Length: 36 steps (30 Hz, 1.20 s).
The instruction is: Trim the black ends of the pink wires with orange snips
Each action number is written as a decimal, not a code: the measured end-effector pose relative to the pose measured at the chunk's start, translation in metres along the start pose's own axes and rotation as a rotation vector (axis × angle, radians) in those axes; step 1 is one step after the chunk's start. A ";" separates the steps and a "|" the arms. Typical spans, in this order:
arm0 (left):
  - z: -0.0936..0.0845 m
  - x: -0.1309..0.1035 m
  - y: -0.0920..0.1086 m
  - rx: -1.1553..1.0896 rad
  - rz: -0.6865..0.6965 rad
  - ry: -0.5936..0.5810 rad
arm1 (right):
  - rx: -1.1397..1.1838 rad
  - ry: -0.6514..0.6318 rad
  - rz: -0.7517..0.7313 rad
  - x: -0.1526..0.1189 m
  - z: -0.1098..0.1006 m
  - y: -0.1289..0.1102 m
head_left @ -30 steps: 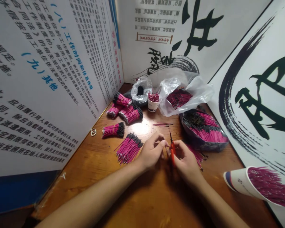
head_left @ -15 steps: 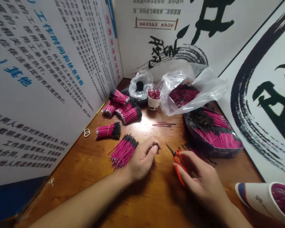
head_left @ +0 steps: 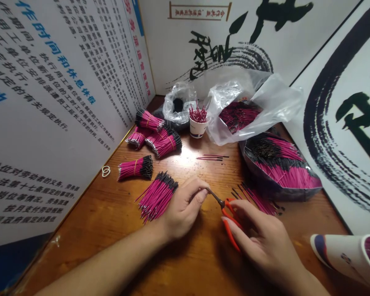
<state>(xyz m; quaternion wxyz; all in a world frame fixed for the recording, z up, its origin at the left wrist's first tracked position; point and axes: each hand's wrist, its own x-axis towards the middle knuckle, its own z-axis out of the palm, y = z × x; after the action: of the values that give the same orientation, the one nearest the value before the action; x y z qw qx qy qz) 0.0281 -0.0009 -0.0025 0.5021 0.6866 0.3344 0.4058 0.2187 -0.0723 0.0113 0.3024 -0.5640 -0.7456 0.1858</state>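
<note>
The table (head_left: 185, 255) fills the lower frame, boards walling it on three sides; at right of centre a bag (head_left: 280, 164) lies full of loose pink wires, judged not yet worked; left of centre four tied bundles (head_left: 156, 137) and a loose stack (head_left: 157, 195) look finished, so much remains. The right hand (head_left: 265, 242), lower right, is closed around the orange scissors (head_left: 226, 216), blades nearly shut, tips touching the left fingertips; the left hand (head_left: 181, 207), centre, is curled, thumb and forefinger pinched; whether they grip a wire I cannot tell.
</note>
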 end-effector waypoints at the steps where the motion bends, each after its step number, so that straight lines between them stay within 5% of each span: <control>1: 0.000 0.000 0.000 0.005 0.000 0.004 | -0.001 0.000 -0.003 0.000 0.000 0.000; 21: -0.001 0.003 -0.001 0.044 0.060 0.021 | 0.031 -0.069 0.043 0.001 -0.002 -0.001; 36: 0.001 0.001 -0.005 -0.087 -0.042 0.047 | -0.027 -0.049 0.052 0.001 0.000 -0.001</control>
<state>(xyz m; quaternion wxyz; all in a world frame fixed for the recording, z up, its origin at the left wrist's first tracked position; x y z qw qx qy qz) 0.0293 0.0008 -0.0069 0.5319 0.6473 0.3421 0.4254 0.2180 -0.0713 0.0126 0.2714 -0.5826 -0.7403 0.1974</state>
